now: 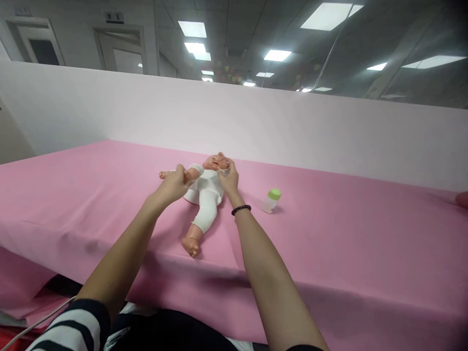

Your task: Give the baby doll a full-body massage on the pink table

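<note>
A baby doll (207,208) in white clothing lies on its back on a pink-covered table (347,234), its head away from me. One bare foot points toward the table's front edge. My left hand (174,185) is closed around a doll limb with a white cuff, on the left side of its body. My right hand (229,179) has its fingers closed at the doll's other arm, beside the head. Whether that hand grips the arm or the sleeve is hard to make out. A black bead bracelet (241,209) circles my right wrist.
A small clear bottle (271,202) with a green cap stands right of the doll. Behind the table rises a white partition (292,131) with glass above. At the far right edge, part of what looks like a hand (462,199) shows. A cable (40,321) hangs lower left.
</note>
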A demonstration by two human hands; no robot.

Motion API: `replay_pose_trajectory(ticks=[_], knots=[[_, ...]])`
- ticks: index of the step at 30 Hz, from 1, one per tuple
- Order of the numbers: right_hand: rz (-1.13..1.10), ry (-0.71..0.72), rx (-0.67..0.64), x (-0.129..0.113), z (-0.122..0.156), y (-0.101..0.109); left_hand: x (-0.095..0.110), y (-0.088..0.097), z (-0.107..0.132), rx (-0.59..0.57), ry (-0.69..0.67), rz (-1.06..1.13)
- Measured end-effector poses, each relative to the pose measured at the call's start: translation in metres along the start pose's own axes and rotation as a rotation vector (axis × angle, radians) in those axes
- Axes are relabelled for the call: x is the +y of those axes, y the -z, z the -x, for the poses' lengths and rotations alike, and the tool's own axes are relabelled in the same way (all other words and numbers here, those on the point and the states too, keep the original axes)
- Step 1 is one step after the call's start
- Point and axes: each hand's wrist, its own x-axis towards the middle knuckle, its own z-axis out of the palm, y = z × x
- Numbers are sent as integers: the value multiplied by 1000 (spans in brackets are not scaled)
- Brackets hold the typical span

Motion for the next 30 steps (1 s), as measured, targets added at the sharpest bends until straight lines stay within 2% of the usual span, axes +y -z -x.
replay_pose_trajectory(ticks=[2,3,5,7,10,13,15,16,18,20,22,24,26,28,30], knots=[[95,107,-180,-2,3,-3,5,-19,-28,-106,-48,-62],[139,128,-235,-2,4,-4,6,-24,-34,-133,-70,-78],[146,113,-251,2,4,-4,4,-23,-32,-128,-89,-78],[32,46,-146,7,1,-2,-1,-9,-9,-74,-71,-20],[-139,-153,132,18,-5,4,-19,22,47,-44,13,124],[-159,-547,359,31,-9,13,-41,46,97,-104,147,108],[-161,-771,419,38,-10,19,-51,54,111,-100,171,53],[-172,-819,438,39,-10,20,-53,56,110,-81,163,35],[-202,-761,474,36,-9,20,-47,55,91,-17,122,21],[-208,-591,488,27,-9,17,-33,47,56,37,63,11],[-185,-374,418,16,-8,12,-16,29,15,25,3,-20],[-176,-166,230,7,-7,7,-2,6,-21,-43,-15,-65],[-176,-20,-49,3,-5,4,4,-17,-45,-127,-32,-112],[-175,34,-260,3,-4,1,5,-29,-53,-163,-61,-146],[-197,16,-282,7,-5,0,2,-27,-46,-151,-69,-165]])
